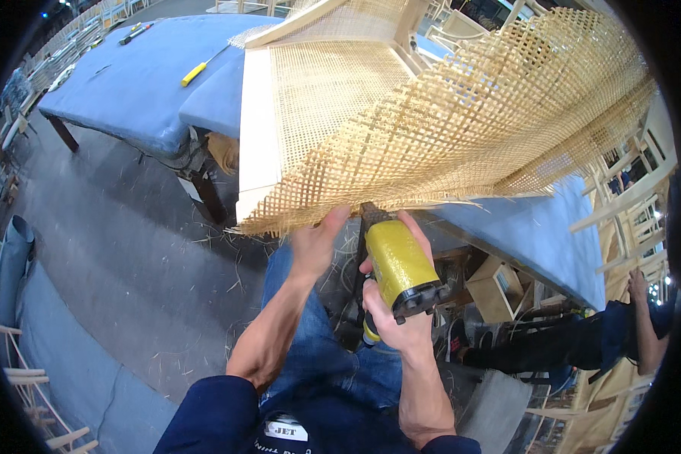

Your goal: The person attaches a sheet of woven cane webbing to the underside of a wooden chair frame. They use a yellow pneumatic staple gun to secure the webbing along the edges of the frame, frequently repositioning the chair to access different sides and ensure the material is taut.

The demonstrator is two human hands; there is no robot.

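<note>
Head view: the right hand point(390, 321) is wrapped around the grip of a yellow tool point(399, 261), apparently a staple gun, whose dark nose point(371, 215) meets the near edge of the woven cane webbing point(431, 129). That sheet lies across the pale wooden frame point(259, 125), loose and billowing toward the right, above the blue-covered table point(541, 234). The left hand point(314, 242) has its thumb at the webbing's lower edge, just left of the nose; its other fingers are mostly hidden, so I cannot tell whether they grip or merely press. Good work here probably calls for seating the nose square on the wood, with the strands flat beneath it and an even pull across the weave. The left thumb looks close to the nose, so sliding it farther aside while keeping tension would be safer.
</note>
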